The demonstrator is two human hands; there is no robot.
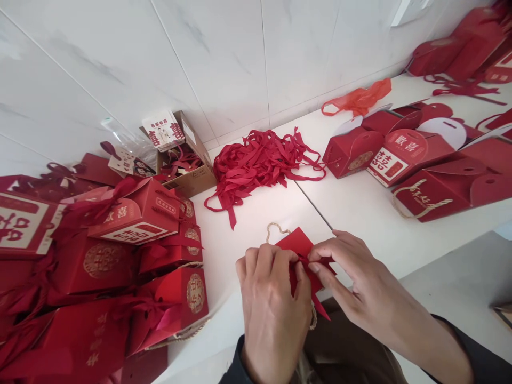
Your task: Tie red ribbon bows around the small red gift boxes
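Note:
A small red gift box [296, 238] sits at the front edge of the white table, partly hidden under my hands. A gold cord handle [276, 226] loops out from its far side, and a bit of cord shows near my left wrist. My left hand [272, 288] lies over the box, its thumb and forefinger pinched on a red ribbon [321, 309] at the box's top. From the right, my right hand [352, 272] pinches the same ribbon between thumb and forefinger. One ribbon tail hangs toward me. Fingers cover the crossing of the ribbon.
Beyond my hands lies a heap of red ribbons [264, 162]. A cardboard carton [200, 178] with cards stands left of it. Red boxes with bows [108, 266] are stacked at left; several red boxes [440, 186] stand at right, near an orange-red plastic bag [360, 100] by the wall.

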